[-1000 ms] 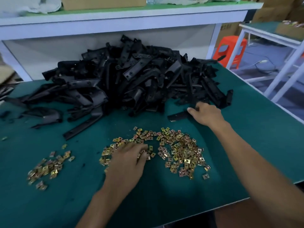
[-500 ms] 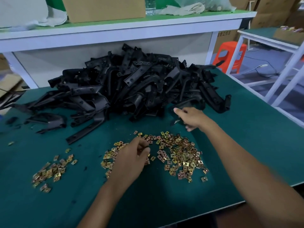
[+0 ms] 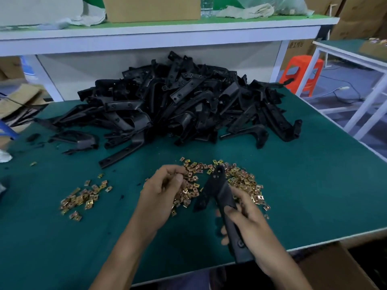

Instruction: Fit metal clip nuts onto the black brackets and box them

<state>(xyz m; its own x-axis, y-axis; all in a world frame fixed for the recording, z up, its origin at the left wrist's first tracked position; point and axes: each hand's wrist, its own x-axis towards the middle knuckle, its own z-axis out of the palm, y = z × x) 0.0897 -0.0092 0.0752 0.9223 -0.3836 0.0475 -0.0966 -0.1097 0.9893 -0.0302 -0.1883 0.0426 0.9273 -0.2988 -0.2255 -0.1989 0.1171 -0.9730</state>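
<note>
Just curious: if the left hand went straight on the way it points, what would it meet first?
Most likely the loose pile of gold clip nuts right ahead of the left hand; the heap of black brackets lies farther on.

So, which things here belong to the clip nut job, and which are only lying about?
Job: bracket held in the right hand; left hand over the big clip nut pile; small clip nut pile; bracket heap; perhaps the cardboard box below the table edge.
Lying about: shelf carton, water bottle, cloths, orange stool.
</note>
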